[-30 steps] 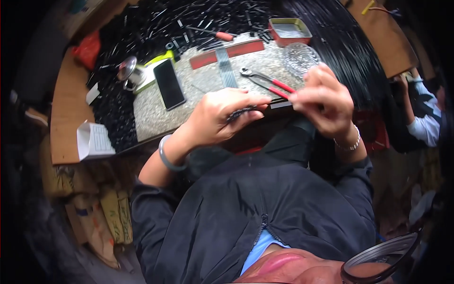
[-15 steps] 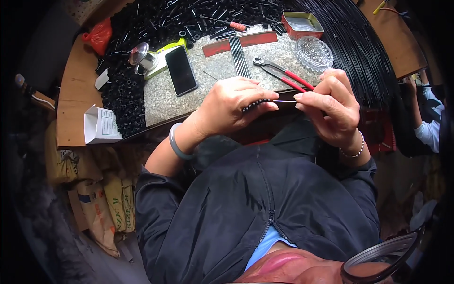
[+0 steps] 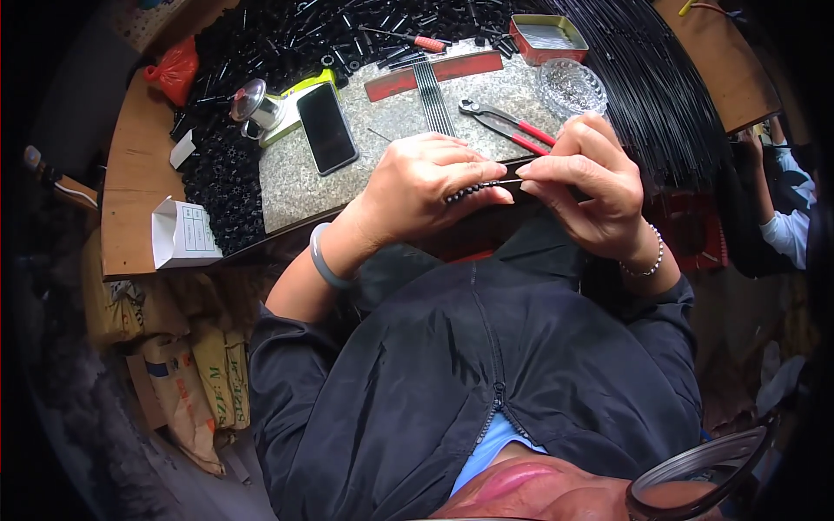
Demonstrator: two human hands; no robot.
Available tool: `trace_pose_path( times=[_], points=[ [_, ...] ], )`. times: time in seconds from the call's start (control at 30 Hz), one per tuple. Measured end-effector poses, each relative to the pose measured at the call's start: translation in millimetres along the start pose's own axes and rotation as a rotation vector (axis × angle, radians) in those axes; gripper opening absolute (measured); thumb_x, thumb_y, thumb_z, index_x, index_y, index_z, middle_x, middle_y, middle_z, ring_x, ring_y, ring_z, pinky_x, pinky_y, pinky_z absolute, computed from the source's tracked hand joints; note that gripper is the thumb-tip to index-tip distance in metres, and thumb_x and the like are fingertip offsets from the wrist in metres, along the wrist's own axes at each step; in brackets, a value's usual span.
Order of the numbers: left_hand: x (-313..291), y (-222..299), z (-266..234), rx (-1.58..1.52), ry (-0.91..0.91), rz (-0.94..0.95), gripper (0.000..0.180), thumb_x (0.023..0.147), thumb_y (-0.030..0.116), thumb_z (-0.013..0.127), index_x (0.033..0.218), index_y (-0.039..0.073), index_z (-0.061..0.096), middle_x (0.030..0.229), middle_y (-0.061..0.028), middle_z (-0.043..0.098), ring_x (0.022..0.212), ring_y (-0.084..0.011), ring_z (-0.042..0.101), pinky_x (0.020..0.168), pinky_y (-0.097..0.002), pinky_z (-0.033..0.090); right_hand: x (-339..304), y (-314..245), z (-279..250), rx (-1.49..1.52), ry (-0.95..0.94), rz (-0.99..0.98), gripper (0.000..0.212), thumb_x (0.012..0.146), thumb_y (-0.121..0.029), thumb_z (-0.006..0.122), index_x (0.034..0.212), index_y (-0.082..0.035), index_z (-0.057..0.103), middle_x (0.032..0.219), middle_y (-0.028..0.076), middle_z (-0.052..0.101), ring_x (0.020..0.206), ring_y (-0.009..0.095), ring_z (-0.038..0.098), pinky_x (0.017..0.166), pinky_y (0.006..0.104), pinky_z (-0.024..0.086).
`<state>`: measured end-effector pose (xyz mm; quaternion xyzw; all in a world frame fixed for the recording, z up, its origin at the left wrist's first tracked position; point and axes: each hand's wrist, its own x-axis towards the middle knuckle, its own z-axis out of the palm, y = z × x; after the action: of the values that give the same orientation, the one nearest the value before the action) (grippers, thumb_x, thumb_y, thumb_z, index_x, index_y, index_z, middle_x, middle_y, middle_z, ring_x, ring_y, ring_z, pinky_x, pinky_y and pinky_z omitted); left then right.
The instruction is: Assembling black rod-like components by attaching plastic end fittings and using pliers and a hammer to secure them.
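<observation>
My left hand is closed around a short row of small black bead-like pieces, which shows between the thumb and fingers. From the right, my right hand pinches a thin metal pin. Its other end meets the tips of my left thumb and forefinger. Both hands hover just off the front edge of the stone slab. Red-handled nippers lie on the slab beyond my right hand. Behind them, thin rods rest across a red metal bar.
A phone, a metal cup and a white box are on the left. At the right stand a clear glass dish and a red tin. Long black rods fill the right side; black parts heap behind.
My right hand has moved left toward my left hand, so less of the pin shows between them. The left hand stays nearly in place.
</observation>
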<state>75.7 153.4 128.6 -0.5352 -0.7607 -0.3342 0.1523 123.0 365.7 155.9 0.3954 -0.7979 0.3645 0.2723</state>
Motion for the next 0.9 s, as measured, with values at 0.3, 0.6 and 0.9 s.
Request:
trace_pose_path(
  times=[0.3,0.6,0.9],
  points=[
    [1,-5,3,0.061,0.045,0.082,0.027,0.071,0.036,0.072,0.079,0.01,0.068,0.072,-0.0019,0.064,0.066,-0.0176,0.063,0.06,-0.0287,0.049,8,11,0,-0.055,-0.04,-0.158,0.024,0.061,-0.01,0.075,0.084,-0.007,0.068,0.068,0.001,0.045,0.066,0.018,0.044,0.06,0.0303,0.04],
    [0,-7,3,0.094,0.041,0.057,0.028,0.072,0.037,0.07,0.08,0.01,0.068,0.073,-0.0017,0.064,0.064,-0.0184,0.062,0.059,-0.0286,0.048,8,11,4,-0.129,0.028,-0.23,0.022,0.063,-0.008,0.075,0.084,-0.005,0.068,0.066,0.001,0.046,0.064,0.018,0.044,0.059,0.03,0.04],
    [0,-2,-2,0.084,-0.069,0.029,0.033,0.067,0.033,0.073,0.086,0.007,0.067,0.082,-0.0074,0.067,0.075,-0.0241,0.065,0.066,-0.0317,0.051,10,14,6,0.075,-0.041,-0.148,0.021,0.065,-0.005,0.074,0.085,-0.004,0.067,0.066,0.002,0.047,0.062,0.017,0.044,0.056,0.0284,0.038]
  ],
)
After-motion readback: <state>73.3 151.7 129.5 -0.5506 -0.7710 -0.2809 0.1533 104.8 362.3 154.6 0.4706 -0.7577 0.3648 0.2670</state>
